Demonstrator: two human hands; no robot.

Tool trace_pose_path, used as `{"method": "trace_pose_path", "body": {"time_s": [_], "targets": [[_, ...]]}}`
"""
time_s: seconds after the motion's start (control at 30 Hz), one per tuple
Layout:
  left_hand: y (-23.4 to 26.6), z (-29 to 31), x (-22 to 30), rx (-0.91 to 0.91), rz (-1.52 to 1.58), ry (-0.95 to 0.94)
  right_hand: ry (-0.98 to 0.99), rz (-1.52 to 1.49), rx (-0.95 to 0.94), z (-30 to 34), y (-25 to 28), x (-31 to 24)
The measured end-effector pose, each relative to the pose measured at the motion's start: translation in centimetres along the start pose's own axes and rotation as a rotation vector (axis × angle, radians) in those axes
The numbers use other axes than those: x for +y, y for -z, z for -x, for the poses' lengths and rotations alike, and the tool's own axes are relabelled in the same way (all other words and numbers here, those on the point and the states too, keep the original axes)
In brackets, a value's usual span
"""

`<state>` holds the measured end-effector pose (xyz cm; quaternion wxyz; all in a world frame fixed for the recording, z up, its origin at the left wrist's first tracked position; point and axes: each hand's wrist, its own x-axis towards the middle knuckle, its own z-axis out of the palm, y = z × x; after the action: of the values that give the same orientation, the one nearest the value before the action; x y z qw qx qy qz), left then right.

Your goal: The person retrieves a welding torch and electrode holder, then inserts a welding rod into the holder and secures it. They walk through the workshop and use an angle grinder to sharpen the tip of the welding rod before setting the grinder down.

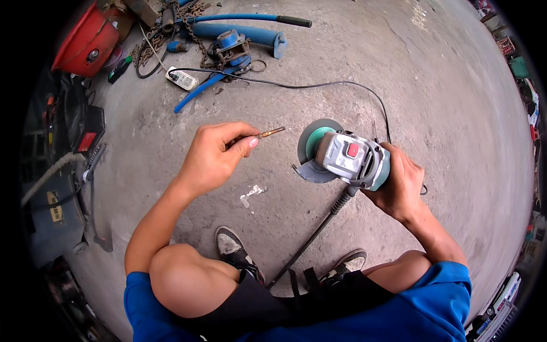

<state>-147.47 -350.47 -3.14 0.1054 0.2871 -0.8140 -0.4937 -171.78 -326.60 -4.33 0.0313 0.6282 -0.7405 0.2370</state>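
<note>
Between thumb and forefinger, my left hand (212, 155) pinches a slim copper-coloured metal rod (274, 131), its free end pointing right. My fingers cover the rod's other end. My right hand (403, 183) is wrapped round the body of an angle grinder (352, 155) with a grey metal head and a red button. The grinder's disc (303, 135) with its green centre faces the rod, a small gap apart. A curved metal guard (317, 172) sits at the disc's near side. Whether the disc spins, I cannot tell. A thick black cord (310, 238) runs from the grinder down between my legs.
A white power strip (182, 79) lies far left, and a thin black cable (307, 86) arcs from it toward the grinder. Blue metal tools (242, 35) and a rusty chain lie behind it. A red basin (85, 43) and a grey case (54, 214) stand left. My shoes (231, 242) flank the cord.
</note>
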Motion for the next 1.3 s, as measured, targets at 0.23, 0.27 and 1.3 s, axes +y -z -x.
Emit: {"method": "trace_pose_path", "body": {"time_s": [0.23, 0.27, 1.3], "targets": [[-2.0, -0.2, 2.5, -0.056, -0.035, -0.051, -0.043, -0.045, -0.032, 1.4, 0.8, 0.3], [-2.3, -0.1, 2.7, -0.053, -0.037, -0.071, -0.06, -0.048, -0.046, 1.5, 0.9, 0.3], [-2.1, 1.2, 3.6, 0.023, -0.039, -0.151, -0.077, -0.062, -0.01, 1.0, 2.0, -1.0]]}}
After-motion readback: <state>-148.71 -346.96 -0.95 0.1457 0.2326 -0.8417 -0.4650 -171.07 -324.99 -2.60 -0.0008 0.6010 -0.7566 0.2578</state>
